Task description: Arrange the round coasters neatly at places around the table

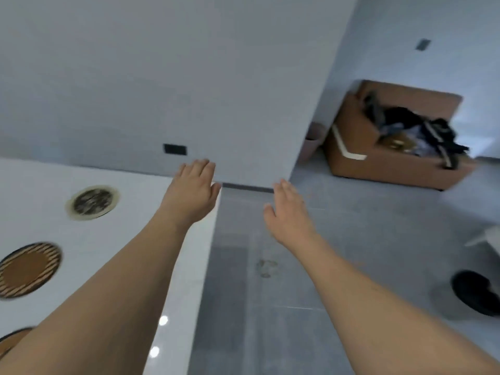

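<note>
Seemingly between placements, both arms stretch forward with the left hand (193,189) and right hand (288,212) open and empty, while round coasters (92,202) lie spaced along the white table (173,280), so even gaps should guide any adjusting.
</note>
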### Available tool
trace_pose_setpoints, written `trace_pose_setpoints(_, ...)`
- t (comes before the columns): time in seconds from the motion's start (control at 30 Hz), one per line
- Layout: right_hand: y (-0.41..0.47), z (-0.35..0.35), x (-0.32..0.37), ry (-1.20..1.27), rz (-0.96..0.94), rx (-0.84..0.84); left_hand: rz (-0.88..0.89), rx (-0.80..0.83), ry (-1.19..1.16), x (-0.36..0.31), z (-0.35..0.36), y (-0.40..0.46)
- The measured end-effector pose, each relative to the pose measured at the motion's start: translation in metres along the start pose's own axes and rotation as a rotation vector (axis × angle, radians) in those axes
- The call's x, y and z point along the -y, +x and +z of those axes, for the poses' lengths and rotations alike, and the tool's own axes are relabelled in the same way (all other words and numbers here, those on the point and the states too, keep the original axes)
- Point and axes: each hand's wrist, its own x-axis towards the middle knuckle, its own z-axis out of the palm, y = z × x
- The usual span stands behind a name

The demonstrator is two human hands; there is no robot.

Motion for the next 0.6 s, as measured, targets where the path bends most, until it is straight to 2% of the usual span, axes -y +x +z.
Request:
trace_pose_setpoints(0.13,0.004,-0.062,-0.084,-0.002,0.112,-0.055,0.137,0.030,-0.022,-0.099,0.004,0.067)
trace_pose_setpoints(0.27,0.012,-0.092,-0.146,0.001,0.177,-0.066,0.202,0.053,-0.005,-0.159,0.017,0.113)
trace_pose_setpoints(0.43,0.033,-0.104,-0.193,0.001,0.193,-0.062,0.204,0.084,0.005,-0.191,0.034,0.154)
trace_pose_setpoints(0.6,0.080,-0.097,-0.211,0.039,0.178,-0.047,0.163,0.100,0.006,-0.186,0.048,0.196)
